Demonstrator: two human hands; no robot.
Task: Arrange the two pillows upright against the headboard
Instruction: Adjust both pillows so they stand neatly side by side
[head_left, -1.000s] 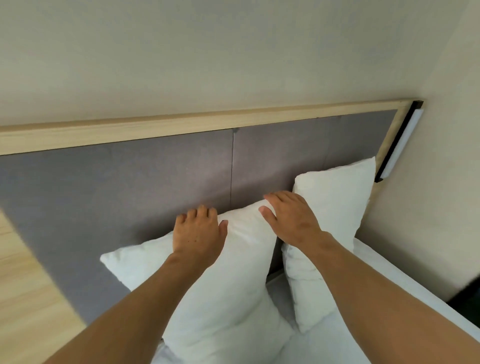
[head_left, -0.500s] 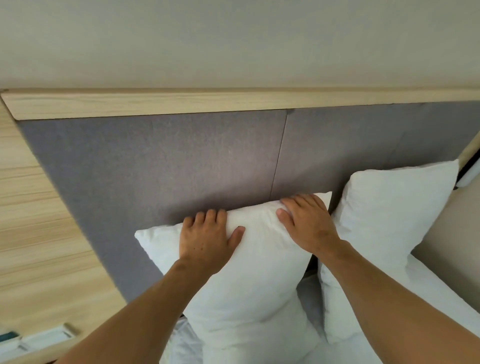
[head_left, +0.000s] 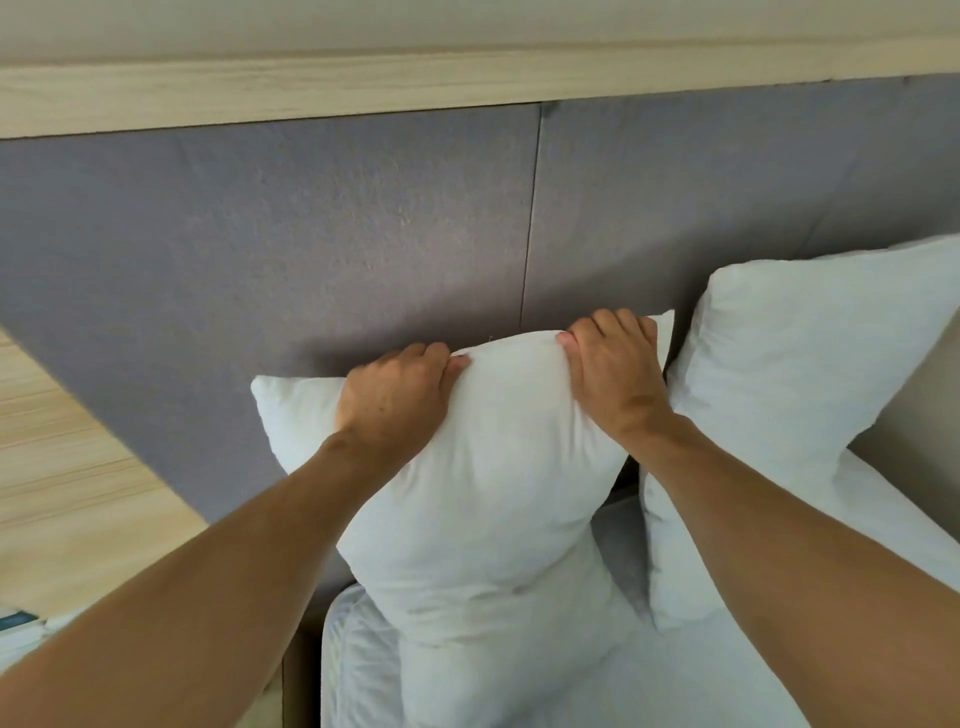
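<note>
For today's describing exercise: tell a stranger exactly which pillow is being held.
Start at the grey headboard. Two white pillows stand against it. The held pillow is the one nearer the wooden side panel, gripped at its top edge by the left hand and right hand; the other pillow is untouched.

We lose the right pillow at the frame's right edge. Both hands' fingers curl behind the left pillow, hidden.

left hand + right hand: gripping left pillow top | right pillow: upright against headboard
</note>
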